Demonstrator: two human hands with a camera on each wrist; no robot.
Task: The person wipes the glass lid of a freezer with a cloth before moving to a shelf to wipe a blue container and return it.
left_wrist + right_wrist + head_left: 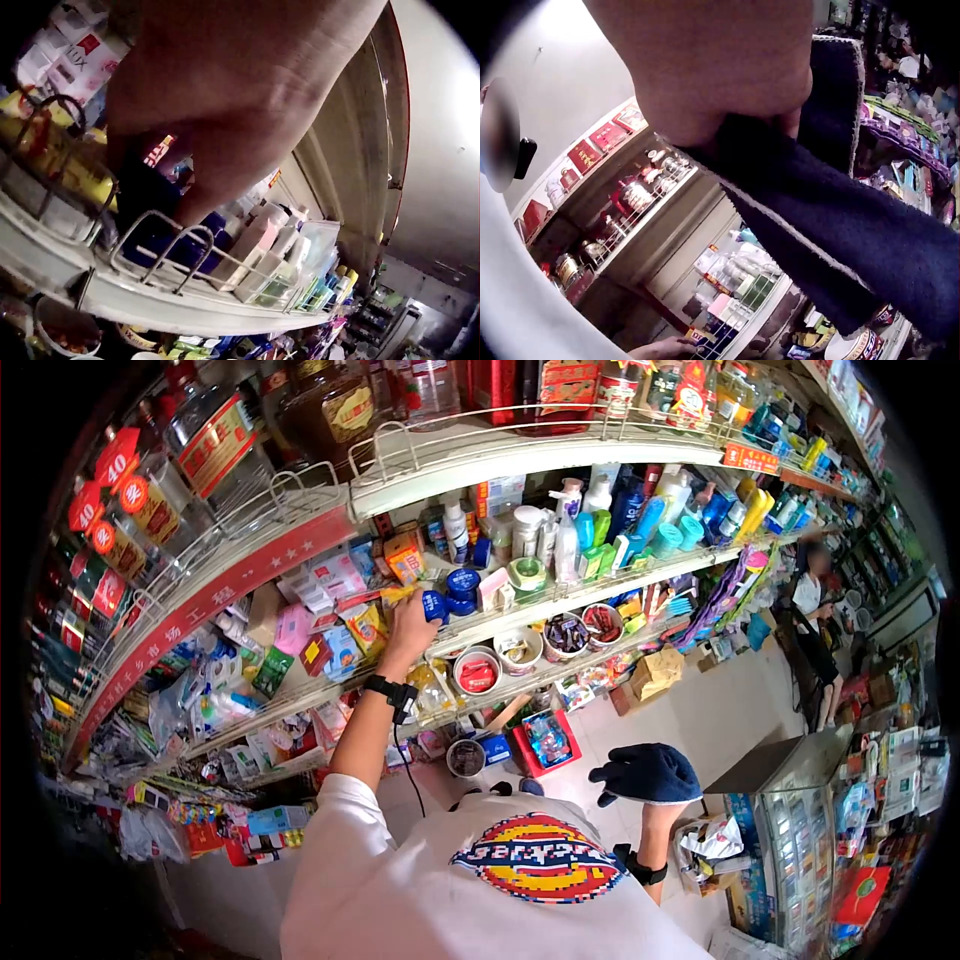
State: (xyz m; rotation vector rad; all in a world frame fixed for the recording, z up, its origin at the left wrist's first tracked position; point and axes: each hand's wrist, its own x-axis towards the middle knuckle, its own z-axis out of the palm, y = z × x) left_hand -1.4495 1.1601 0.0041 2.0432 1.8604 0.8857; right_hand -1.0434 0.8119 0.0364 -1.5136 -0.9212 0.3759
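My bare left hand (408, 630) reaches onto the middle shelf and grips a small blue jar (434, 606). In the left wrist view its fingers curl down around the dark blue jar (146, 191), just behind the wire rail. More blue jars (462, 588) are stacked right beside it. Held low at my right side, my right hand (720, 90) grips a folded navy cloth (817, 202) with a pale stitched edge. In the head view the cloth (652, 772) covers most of that hand.
A wire rail (161, 247) runs along the shelf's front edge. Bottles (568, 545) and boxes (405, 556) crowd both sides. Small tubs (478, 671) line the shelf below. A red box (545, 745) lies on the floor, a glass cabinet (790, 830) stands at right, and a person (808, 600) sits farther back.
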